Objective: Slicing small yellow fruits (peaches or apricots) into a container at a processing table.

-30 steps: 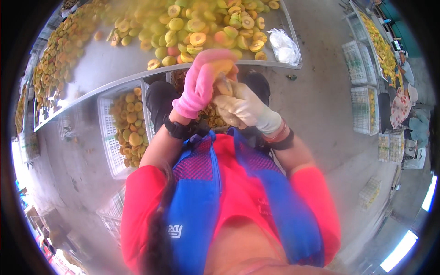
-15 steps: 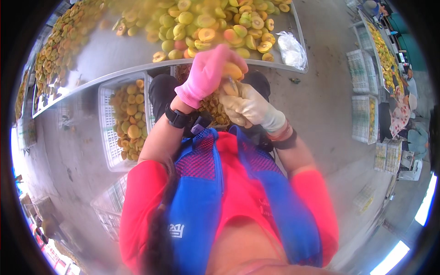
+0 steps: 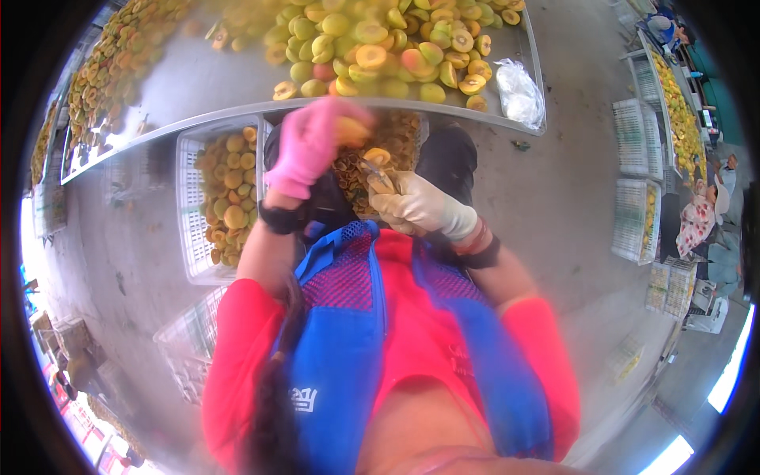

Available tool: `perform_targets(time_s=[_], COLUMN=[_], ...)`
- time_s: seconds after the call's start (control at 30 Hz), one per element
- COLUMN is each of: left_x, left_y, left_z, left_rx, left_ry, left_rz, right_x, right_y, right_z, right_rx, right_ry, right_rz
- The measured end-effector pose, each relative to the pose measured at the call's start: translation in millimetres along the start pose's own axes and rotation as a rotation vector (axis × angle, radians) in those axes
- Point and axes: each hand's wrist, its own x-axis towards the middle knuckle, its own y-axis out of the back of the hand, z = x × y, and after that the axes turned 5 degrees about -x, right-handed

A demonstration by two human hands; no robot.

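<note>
My left hand [image 3: 305, 146], in a pink glove, is closed round a yellow peach half [image 3: 353, 133], blurred by motion. It is over my knee by the table edge. My right hand [image 3: 416, 204], in a whitish glove, grips a small pitting tool [image 3: 372, 168] whose metal end points up and to the left; its exact shape is hard to make out. Beside that end shows an orange peach piece [image 3: 379, 156]; I cannot tell whether it touches the tool. Beneath my hands, between my knees, a container holds many brownish pits and scraps [image 3: 352, 170].
Ahead stands a metal-edged table [image 3: 237, 112] heaped with halved peaches [image 3: 372, 55]; a clear plastic bag [image 3: 518, 93] lies at its right corner. A white crate [image 3: 188, 237] of peach halves stands left of my knee. Far right are stacked crates [image 3: 637, 214] and people at another table.
My left hand has drawn away from my right, leftward, carrying the peach half. My right hand has shifted slightly down and left, so the tool's end now shows.
</note>
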Motion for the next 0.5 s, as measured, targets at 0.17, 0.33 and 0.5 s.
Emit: perform_targets(time_s=[0.17, 0.33, 0.5], left_x=[-38, -22, 94], left_y=[111, 125, 40], left_z=[22, -12, -36], left_rx=[1.224, 1.076, 0.983], left_ry=[0.457, 0.232, 0.171], left_rz=[0.230, 0.372, 0.189], right_x=[5, 10, 13], right_y=[12, 13, 21], right_z=[36, 42, 47], right_rx=[-0.074, -0.204, -0.199], right_ry=[-0.052, 0.070, 0.105], right_rz=[0.269, 0.369, 0.462])
